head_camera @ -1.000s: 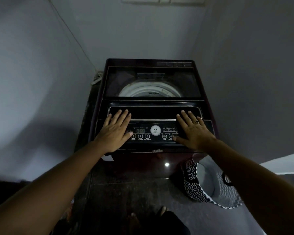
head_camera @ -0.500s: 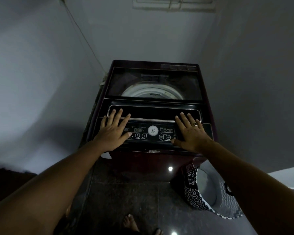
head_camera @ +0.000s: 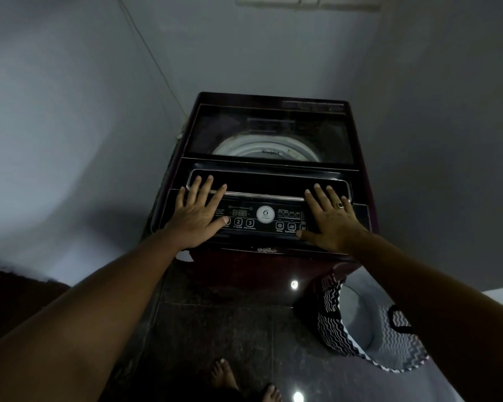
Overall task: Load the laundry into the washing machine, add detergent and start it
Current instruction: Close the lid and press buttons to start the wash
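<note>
A dark maroon top-loading washing machine [head_camera: 273, 262] stands in a corner, its glass lid [head_camera: 270, 132] closed, with the white drum rim showing through. My left hand [head_camera: 196, 214] lies flat on the left end of the control panel [head_camera: 262, 219], fingers spread over the chrome lid handle, thumb by the power button. My right hand [head_camera: 330, 217], with a ring, lies flat on the panel's right end, thumb near the right-hand buttons. Neither hand holds anything. The display is unlit.
A black-and-white zigzag laundry basket [head_camera: 349, 332] stands on the floor at the machine's right front, and no laundry shows inside it. Walls close in on the left, back and right. My bare feet [head_camera: 244, 384] are on the dark glossy floor tiles.
Both hands stay flat on the panel. The view has tilted down slightly, so my feet and more of the floor come into sight.
</note>
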Demonstrator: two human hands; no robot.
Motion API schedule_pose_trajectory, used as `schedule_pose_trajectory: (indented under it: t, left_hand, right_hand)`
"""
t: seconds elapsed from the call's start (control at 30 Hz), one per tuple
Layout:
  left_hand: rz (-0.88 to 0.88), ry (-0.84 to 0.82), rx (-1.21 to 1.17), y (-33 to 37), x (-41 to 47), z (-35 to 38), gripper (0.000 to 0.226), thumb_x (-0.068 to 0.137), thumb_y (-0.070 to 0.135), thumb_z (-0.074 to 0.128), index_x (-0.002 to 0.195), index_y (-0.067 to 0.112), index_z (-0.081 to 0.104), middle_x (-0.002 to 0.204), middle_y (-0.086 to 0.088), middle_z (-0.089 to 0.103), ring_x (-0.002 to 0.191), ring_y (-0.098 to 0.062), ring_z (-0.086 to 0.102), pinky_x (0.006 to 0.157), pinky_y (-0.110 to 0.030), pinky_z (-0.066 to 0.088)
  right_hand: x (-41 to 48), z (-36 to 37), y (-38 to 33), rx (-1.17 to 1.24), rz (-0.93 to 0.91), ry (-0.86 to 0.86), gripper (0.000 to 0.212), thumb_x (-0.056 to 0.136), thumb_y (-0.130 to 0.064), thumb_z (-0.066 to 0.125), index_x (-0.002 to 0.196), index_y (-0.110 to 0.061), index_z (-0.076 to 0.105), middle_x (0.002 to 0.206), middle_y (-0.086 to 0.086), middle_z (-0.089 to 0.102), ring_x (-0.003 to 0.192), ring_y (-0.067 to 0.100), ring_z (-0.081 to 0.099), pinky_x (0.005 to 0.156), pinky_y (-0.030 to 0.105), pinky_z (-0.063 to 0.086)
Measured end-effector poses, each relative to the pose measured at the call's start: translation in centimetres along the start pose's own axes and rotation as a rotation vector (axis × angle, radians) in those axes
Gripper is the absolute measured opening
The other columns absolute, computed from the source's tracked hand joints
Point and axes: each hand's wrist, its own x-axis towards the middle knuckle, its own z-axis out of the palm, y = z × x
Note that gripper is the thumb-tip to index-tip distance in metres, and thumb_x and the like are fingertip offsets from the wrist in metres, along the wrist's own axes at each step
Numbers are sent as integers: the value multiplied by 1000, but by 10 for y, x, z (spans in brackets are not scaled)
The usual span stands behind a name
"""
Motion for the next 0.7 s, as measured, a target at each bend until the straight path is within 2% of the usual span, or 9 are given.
schedule_pose_trajectory:
  t: [0.23, 0.4, 0.53, 0.7]
  left_hand:
    - [-6, -28, -43, 0, 1, -3, 83, 92, 73, 26, 153, 39, -18, 162, 1, -28, 146, -21, -32, 119, -59, -9]
    - [14, -80, -49, 0, 0, -8, 103, 79, 89, 28, 152, 38, -23, 160, 0, -34, 144, -22, -37, 118, -59, -12]
    - [32, -102, -38, 0, 0, -10, 116, 70, 95, 34, 151, 37, -25, 159, -2, -35, 143, -25, -38, 117, -60, -13]
    - [26, -117, -3, 0, 0, -13, 121, 65, 99, 33, 150, 37, -27, 159, -3, -35, 144, -26, -37, 117, -61, -10]
  right_hand:
    - [0, -2, 0, 1, -1, -4, 112, 83, -81, 45, 159, -23, -12, 167, 9, -16, 153, 31, -17, 122, 55, -4]
    - [-1, -7, 4, -49, -45, -68, 135, 66, -90, 57, 159, -23, -15, 166, 8, -20, 153, 33, -17, 121, 57, -2]
    - [0, -15, 12, -90, -68, -105, 134, 67, -83, 65, 159, -27, -15, 167, 7, -19, 154, 31, -15, 122, 56, 2]
    - [-4, -21, 12, -83, -73, -84, 131, 67, -79, 69, 159, -30, -11, 168, 4, -15, 155, 29, -12, 122, 55, 7]
